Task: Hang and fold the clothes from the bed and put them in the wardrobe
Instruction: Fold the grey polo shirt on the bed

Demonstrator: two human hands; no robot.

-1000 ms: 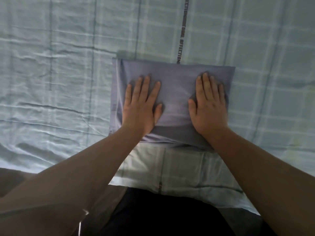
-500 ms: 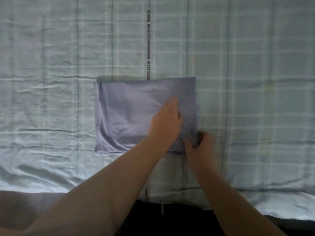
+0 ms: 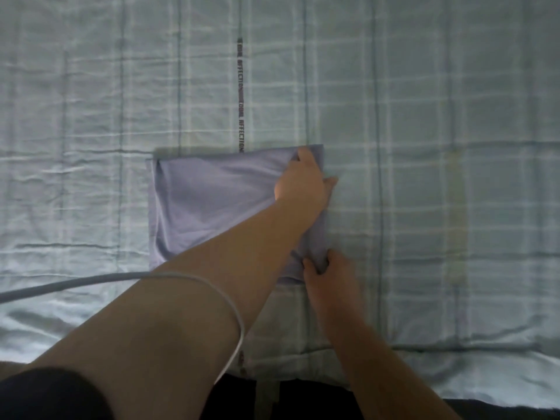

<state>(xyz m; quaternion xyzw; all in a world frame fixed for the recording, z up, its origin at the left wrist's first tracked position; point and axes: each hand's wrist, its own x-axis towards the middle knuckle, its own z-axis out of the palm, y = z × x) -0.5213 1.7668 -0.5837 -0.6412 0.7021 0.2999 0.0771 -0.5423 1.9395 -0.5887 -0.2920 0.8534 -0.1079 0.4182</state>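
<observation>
A folded lavender-grey garment lies flat as a rectangle on the bed. My left hand reaches across it and grips its far right corner, pinching the cloth so it wrinkles. My right hand pinches the near right corner of the same garment between thumb and fingers. My left forearm crosses over the lower part of the garment and hides it. The wardrobe is not in view.
The bed is covered by a pale green checked sheet with a printed text stripe. A white cable runs from the left and loops over my left arm. The bed's near edge borders dark floor.
Both hands left their flat press on the garment and went to its right edge. My left hand slid up to the far right corner; the right took the near corner.
</observation>
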